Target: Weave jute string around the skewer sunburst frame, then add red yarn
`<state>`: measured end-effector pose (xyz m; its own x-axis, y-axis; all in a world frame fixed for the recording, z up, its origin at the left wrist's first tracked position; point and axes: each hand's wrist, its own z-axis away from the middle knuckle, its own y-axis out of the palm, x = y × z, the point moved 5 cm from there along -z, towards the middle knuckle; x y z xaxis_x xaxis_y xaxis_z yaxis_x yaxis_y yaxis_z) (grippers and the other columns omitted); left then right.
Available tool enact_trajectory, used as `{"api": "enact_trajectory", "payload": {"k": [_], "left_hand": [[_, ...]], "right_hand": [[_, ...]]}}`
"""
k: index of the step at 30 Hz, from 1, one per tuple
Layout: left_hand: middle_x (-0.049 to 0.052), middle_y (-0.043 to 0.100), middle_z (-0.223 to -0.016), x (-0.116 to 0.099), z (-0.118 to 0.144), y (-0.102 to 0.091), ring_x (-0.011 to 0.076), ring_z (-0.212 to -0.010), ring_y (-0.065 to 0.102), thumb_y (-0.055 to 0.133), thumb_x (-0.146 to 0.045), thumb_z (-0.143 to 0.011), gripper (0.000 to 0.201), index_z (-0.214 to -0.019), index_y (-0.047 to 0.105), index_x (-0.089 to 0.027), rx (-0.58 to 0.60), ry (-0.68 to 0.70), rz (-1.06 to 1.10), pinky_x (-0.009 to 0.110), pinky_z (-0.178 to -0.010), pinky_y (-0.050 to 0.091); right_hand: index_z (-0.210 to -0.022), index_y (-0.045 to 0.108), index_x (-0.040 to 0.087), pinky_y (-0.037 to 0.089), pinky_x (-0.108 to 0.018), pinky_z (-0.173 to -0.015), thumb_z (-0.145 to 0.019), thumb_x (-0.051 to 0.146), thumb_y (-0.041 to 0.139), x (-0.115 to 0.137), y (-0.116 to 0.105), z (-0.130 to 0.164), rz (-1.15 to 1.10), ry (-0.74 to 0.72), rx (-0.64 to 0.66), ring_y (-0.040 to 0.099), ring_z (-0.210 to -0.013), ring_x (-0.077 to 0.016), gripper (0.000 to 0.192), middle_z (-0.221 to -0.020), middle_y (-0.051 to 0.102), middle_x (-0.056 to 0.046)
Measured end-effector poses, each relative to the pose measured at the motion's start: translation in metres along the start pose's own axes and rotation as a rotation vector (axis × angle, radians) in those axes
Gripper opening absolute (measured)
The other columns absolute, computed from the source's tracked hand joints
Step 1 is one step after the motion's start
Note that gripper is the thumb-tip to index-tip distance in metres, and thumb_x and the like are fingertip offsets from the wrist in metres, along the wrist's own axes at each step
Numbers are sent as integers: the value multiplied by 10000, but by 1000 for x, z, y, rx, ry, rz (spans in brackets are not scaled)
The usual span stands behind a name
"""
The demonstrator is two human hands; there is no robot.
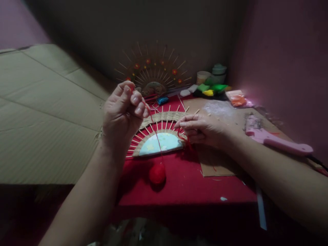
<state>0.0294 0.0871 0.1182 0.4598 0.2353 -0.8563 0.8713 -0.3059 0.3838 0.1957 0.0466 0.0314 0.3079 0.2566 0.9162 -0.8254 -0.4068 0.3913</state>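
Front edge: near the bottom the picture is very dark; some pale scraps there cannot be made out.
Forearms: both enter from the bottom corners and are cut off by the frame.
Yarn ball (157,173): small, round, fuzzy red, lying on the red cloth (184,184) just in front of the fan.
Thread (156,136): thin red line rising from the ball to the left hand; hard to follow against the cloth.
Left hand (123,112): raised above the cloth, fingers curled together, thumb and fingertips pinching the thread.
Fan (161,136): half-circle piece on the cloth, pale blue centre, woven straw-coloured bands, thin wooden sticks standing out like rays.
Right hand (202,130): low, palm down, fingers nearly straight and close together, tips resting on the right end of the fan; whether it also holds thread cannot be told.
Cardboard (46,116): large, flat, ribbed sheet at the left.
Glue gun (274,138): pink, lying at the right.
Second fan (153,73): dim, standing against the back wall, with red dots.
Clay packs (211,89): green and yellow lumps, small and unclear, far right.
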Motion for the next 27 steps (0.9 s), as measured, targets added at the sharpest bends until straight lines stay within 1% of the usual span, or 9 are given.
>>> {"api": "enact_trajectory", "payload": {"k": [3,6,7,10,14,19,21,25,27], "left_hand": [[-40,465,-549,4,3,4,68,-421,431,557,-201,-856,88,-777,590,-220,7,4,-30,211,-452,400],[-46,469,-547,7,9,12,68,-423,454,561,-177,-850,73,-788,582,-209,45,6,-55,208,-462,407],[-49,470,-545,9,11,14,67,-422,455,570,-177,-844,61,-792,578,-207,54,1,-65,206,-462,407],[-52,472,-536,11,14,16,67,-412,449,592,-176,-829,45,-799,568,-201,82,-5,-68,208,-454,408],[-53,477,-541,11,14,18,73,-410,458,590,-181,-828,39,-819,554,-193,183,32,-55,222,-452,423],[-60,476,-562,4,13,13,69,-431,461,619,-240,-809,109,-854,530,-197,230,77,-35,213,-445,429],[-66,467,-566,1,11,9,61,-431,450,620,-257,-808,122,-856,521,-203,218,93,-31,201,-440,421],[-65,463,-569,1,1,7,67,-437,462,598,-254,-819,99,-850,517,-205,213,85,-47,206,-448,420],[-64,460,-571,1,2,10,65,-433,455,575,-244,-834,70,-847,517,-206,200,83,-62,208,-459,423]], "right_hand": [[-858,620,159,177,-170,-373,-741,271,668,1,16,7,181,-1,99,219,-416,-31,169,-503,348,91],[-981,636,159,320,-185,-469,-644,314,762,-10,45,15,529,44,315,414,-534,-61,392,-636,501,51],[-1037,622,164,341,-194,-493,-633,346,768,-15,53,16,645,39,346,446,-564,-78,467,-653,520,45],[-1112,598,183,383,-219,-583,-651,430,739,-26,70,15,950,-75,322,514,-676,-122,542,-768,589,8],[-1007,624,176,344,-219,-543,-733,412,651,-31,81,14,1156,-145,248,496,-624,-115,363,-735,599,-1],[-845,632,163,300,-211,-524,-778,263,574,-9,82,15,1319,-207,115,463,-567,-89,133,-649,579,6],[-831,637,171,295,-214,-532,-789,250,558,-5,80,13,1406,-225,76,474,-571,-90,119,-642,589,3],[-965,605,180,234,-245,-488,-788,389,569,-30,85,17,1660,-258,222,483,-542,-121,276,-642,620,-16],[-924,595,171,185,-269,-472,-860,317,466,-46,88,22,1811,-308,242,476,-519,-126,206,-655,624,-30]]}}
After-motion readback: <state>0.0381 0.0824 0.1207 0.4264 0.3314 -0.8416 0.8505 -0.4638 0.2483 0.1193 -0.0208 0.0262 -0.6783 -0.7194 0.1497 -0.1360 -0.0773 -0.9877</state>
